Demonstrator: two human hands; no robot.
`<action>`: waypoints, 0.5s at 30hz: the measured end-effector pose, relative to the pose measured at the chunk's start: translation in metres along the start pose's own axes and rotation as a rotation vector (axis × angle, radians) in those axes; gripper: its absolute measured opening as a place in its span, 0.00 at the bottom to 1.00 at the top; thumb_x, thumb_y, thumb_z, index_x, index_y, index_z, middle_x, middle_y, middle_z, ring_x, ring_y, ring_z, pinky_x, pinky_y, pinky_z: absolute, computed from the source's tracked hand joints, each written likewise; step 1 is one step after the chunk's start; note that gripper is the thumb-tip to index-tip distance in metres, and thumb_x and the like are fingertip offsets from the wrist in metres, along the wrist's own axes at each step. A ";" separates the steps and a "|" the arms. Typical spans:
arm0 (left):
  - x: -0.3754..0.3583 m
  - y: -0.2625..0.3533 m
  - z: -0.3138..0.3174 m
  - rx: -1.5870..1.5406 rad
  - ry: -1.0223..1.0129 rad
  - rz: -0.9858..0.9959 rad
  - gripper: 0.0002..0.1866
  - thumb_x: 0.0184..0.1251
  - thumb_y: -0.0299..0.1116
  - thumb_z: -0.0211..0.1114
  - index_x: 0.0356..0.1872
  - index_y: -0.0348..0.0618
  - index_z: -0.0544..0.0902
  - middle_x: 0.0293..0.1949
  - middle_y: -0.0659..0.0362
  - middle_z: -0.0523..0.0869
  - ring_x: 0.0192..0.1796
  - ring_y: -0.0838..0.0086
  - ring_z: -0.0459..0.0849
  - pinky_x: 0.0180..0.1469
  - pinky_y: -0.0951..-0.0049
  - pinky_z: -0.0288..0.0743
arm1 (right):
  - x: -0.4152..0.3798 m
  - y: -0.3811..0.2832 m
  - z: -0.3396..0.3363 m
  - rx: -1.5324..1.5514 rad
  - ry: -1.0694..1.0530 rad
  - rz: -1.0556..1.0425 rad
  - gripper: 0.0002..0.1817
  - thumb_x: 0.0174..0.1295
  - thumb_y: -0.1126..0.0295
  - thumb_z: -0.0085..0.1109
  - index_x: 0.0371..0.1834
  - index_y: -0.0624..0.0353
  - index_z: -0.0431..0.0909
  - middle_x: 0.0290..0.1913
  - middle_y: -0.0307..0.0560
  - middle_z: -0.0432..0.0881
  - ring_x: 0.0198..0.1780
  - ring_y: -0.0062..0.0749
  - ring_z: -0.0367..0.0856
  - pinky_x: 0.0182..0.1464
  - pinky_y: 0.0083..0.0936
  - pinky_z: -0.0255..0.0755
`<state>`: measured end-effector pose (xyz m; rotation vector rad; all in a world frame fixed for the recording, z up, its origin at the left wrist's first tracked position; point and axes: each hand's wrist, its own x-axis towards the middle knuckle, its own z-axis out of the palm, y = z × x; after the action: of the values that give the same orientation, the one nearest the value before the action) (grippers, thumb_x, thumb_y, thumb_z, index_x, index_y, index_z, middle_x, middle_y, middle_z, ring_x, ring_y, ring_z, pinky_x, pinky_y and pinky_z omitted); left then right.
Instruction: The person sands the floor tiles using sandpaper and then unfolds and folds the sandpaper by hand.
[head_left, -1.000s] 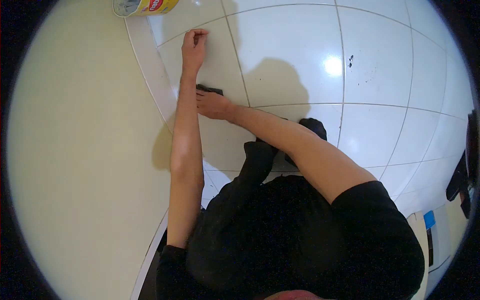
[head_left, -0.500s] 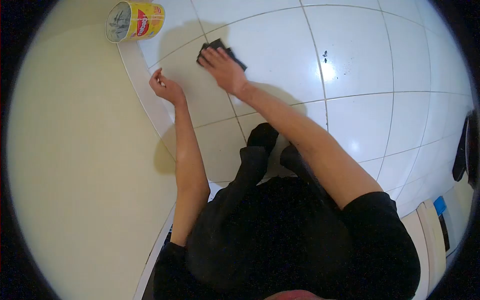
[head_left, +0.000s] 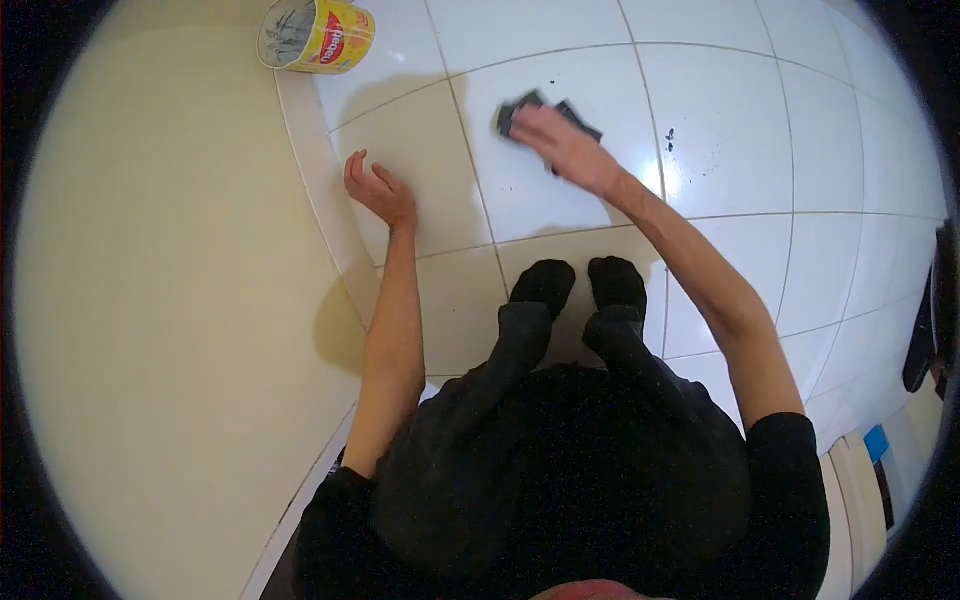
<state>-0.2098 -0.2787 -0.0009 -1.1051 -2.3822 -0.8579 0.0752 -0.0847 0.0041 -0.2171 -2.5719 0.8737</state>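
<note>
A: Your right hand [head_left: 565,145] lies over a dark grey-black, folded fabric cloth [head_left: 582,120], ahead of your feet and above a glossy white square-tiled floor [head_left: 730,100].

B: How is that hand set?

A: Your fingers reach out across the cloth, fairly straight, with dark folds showing on either side of them. The hand is blurred, so I cannot tell whether you grip the cloth or only cover it.

B: And your left hand [head_left: 380,192]?

A: It is well apart from the cloth, near a pale, narrow skirting strip [head_left: 318,160] at the foot of a smooth cream wall [head_left: 180,300]. Its fingers are loosely curled, with a gap between them and your thumb. I cannot tell if it touches the floor.

B: What else is around you?

A: Beyond your left hand, a yellow cylindrical tub [head_left: 350,40] with a red label sits beside the skirting strip, its grey-streaked mouth facing left. Small black flecks [head_left: 671,140] dot the tile right of the cloth. Your 2 black-socked feet [head_left: 543,283] are side by side.
</note>
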 end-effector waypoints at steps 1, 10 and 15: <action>-0.004 -0.002 0.000 -0.027 0.026 -0.065 0.18 0.72 0.21 0.54 0.62 0.38 0.75 0.62 0.49 0.78 0.64 0.55 0.75 0.66 0.55 0.67 | -0.004 -0.005 0.007 0.029 -0.140 -0.111 0.30 0.66 0.79 0.48 0.74 0.60 0.72 0.80 0.56 0.66 0.82 0.52 0.60 0.85 0.47 0.51; -0.075 -0.004 -0.051 -0.360 0.017 -0.596 0.07 0.80 0.29 0.55 0.41 0.37 0.78 0.30 0.60 0.75 0.30 0.75 0.73 0.33 0.73 0.69 | 0.025 -0.058 0.107 0.126 -0.352 -0.544 0.25 0.69 0.67 0.49 0.69 0.57 0.76 0.79 0.51 0.68 0.84 0.46 0.58 0.87 0.44 0.49; -0.077 -0.028 -0.050 -0.392 0.036 -0.757 0.18 0.79 0.34 0.49 0.24 0.42 0.68 0.20 0.64 0.65 0.22 0.78 0.63 0.26 0.74 0.57 | 0.073 -0.072 0.147 0.245 -0.309 -0.570 0.25 0.64 0.66 0.55 0.65 0.57 0.80 0.76 0.50 0.73 0.82 0.45 0.62 0.86 0.44 0.51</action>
<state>-0.1797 -0.3682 -0.0167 -0.2435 -2.6838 -1.6165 -0.0554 -0.2022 -0.0333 0.7371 -2.5378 1.0332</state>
